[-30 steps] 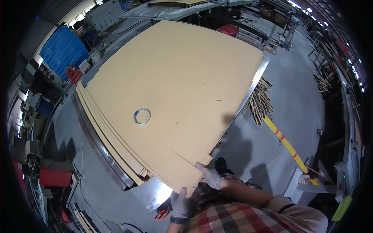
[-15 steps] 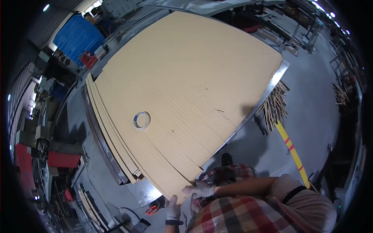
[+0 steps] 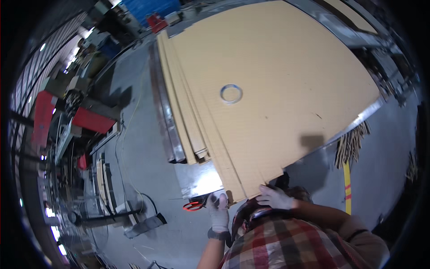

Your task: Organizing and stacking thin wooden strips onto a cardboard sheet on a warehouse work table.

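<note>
Cardboard sheets (image 3: 277, 89): large tan stack on metal counter (image 3: 197, 179), filling upper centre and right of frame. Left hand (image 3: 218, 210), white-gloved: fingers closed on the stack's near corner, lower centre. Right hand (image 3: 275, 197), white-gloved: gripping the near edge just right. Tape roll (image 3: 231, 93): lying on top sheet, centre. Red scissors (image 3: 192, 206): beside left hand.

Grey concrete floor (image 3: 134, 148), yellow line (image 3: 347, 186) at right, red machines (image 3: 89, 120) at left, blue bin (image 3: 150, 6) far, metal table (image 3: 199, 179) edge near, wood strips (image 3: 351, 143) at right, ceiling lights (image 3: 42, 47) far left
</note>
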